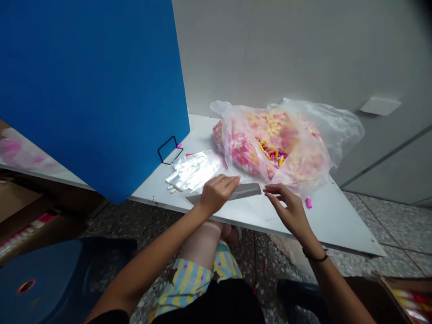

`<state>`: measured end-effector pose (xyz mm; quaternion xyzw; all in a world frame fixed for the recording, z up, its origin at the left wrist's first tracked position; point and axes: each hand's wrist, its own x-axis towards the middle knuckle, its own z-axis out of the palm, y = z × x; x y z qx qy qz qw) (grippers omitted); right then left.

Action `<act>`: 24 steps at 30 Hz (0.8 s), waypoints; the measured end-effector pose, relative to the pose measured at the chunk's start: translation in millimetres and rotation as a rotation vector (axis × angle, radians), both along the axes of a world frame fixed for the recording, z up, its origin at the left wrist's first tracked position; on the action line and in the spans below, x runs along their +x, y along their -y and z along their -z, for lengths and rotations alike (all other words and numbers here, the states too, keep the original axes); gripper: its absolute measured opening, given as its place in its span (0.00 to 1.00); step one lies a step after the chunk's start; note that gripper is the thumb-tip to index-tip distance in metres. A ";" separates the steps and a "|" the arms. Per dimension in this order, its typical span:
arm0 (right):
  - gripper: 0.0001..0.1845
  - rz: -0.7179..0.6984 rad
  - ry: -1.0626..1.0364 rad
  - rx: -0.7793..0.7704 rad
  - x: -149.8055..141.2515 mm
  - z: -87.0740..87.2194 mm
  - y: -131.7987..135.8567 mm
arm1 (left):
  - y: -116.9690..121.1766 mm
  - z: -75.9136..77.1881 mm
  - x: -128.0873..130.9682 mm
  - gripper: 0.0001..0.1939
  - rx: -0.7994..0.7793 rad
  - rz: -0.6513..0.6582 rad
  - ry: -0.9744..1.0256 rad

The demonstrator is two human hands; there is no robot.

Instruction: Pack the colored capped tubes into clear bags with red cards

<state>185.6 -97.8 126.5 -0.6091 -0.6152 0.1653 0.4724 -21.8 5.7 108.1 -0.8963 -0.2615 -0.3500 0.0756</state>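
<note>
My left hand (218, 194) is closed, fingertips pressed together, above a flat grey strip (249, 191) on the white table. What it grips, if anything, is hidden. At the strip's right end is my right hand (287, 206), its fingers curved and the thumb a little apart; I see nothing between them. Left of my left hand lies a pile of clear plastic bags (195, 171). Behind both hands sits a large clear sack (236, 139), its mouth showing many small pink, yellow and red plastic pieces (275, 155).
A single pink piece (308, 203) lies right of my right hand on the white table (340, 225). A tall blue panel (101, 90) bounds the left side, beside a black wire frame (170, 150). Blue stools (50, 279) and open boxes (410, 297) stand below.
</note>
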 end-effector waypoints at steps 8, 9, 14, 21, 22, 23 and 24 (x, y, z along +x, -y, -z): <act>0.13 0.264 0.008 -0.010 82.8 48.5 -52.5 | 22.0 116.3 35.0 0.32 -0.353 -0.022 -0.290; 0.13 0.270 0.037 -0.009 94.1 53.4 -69.8 | 23.6 123.8 33.4 0.32 -0.367 -0.042 -0.268; 0.15 0.367 0.329 -0.284 141.0 61.8 -178.4 | 18.7 139.8 30.8 0.34 -0.161 -0.039 -0.185; 0.16 0.467 0.394 -0.475 144.8 73.8 -270.2 | 1.6 173.4 48.8 0.10 0.223 -0.139 0.154; 0.18 0.472 0.404 -0.471 142.0 76.7 -274.1 | 1.1 175.2 50.8 0.11 0.217 -0.150 0.168; 0.18 0.474 0.415 -0.468 139.8 79.6 -276.4 | 1.2 175.4 52.1 0.11 0.215 -0.153 0.183; 0.19 0.475 0.426 -0.464 138.3 82.3 -277.6 | 1.6 174.2 52.7 0.11 0.215 -0.155 0.200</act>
